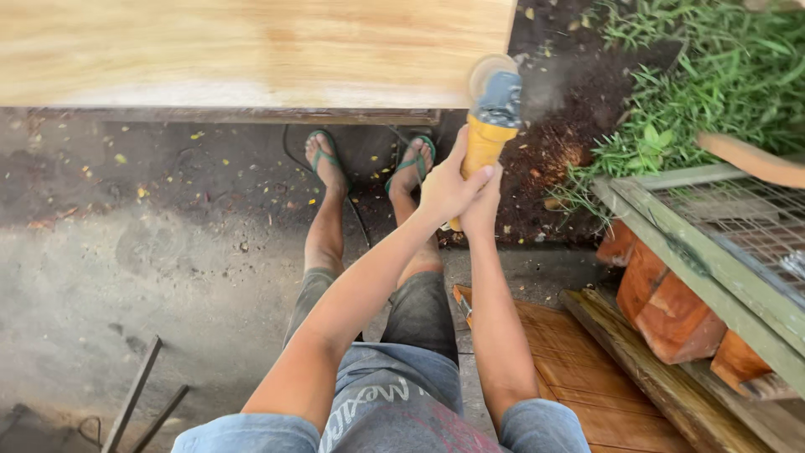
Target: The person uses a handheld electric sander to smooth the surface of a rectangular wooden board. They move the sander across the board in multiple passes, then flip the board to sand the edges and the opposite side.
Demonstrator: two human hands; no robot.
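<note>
the round spinning disc (pixel 490 74) on the yellow and grey grinder (pixel 489 126) is blurred. the grinder's handle is hidden by the left hand (pixel 446 190) and right hand (pixel 482 204). the pale wooden board (pixel 251 50) is cut off at the top.

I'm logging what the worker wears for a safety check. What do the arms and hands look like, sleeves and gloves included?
Both arms are bare below short light-blue sleeves. The left hand and right hand wear no gloves; no watch, ring or wrist strap shows.
</note>
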